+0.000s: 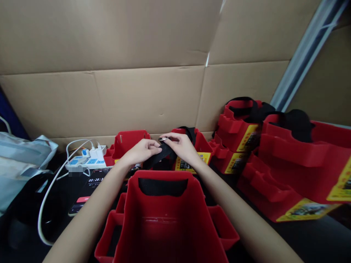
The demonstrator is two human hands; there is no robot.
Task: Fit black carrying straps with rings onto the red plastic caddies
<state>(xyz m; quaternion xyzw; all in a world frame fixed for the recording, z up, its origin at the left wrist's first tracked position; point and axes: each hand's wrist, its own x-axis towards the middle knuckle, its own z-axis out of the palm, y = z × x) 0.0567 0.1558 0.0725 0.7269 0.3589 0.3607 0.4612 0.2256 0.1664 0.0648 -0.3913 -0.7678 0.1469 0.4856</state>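
A red plastic tool box (164,215) with side pockets stands right in front of me. A black strap (163,187) runs through the slot in its far wall. Beyond that wall, my left hand (144,149) pinches a black webbing strap (159,155) between thumb and fingers. My right hand (179,144) is closed on the same webbing from the other side, at a small shiny metal buckle (163,139). Its fingers partly cover the buckle, so the exact shape is hard to make out.
Behind my hands are two more red boxes, one at left (131,140) and one at right (204,144). Stacked red boxes (294,146) with black straps fill the right. At left are a power strip (93,160), a phone (91,182), a white cable (41,215) and a plastic bag (19,164).
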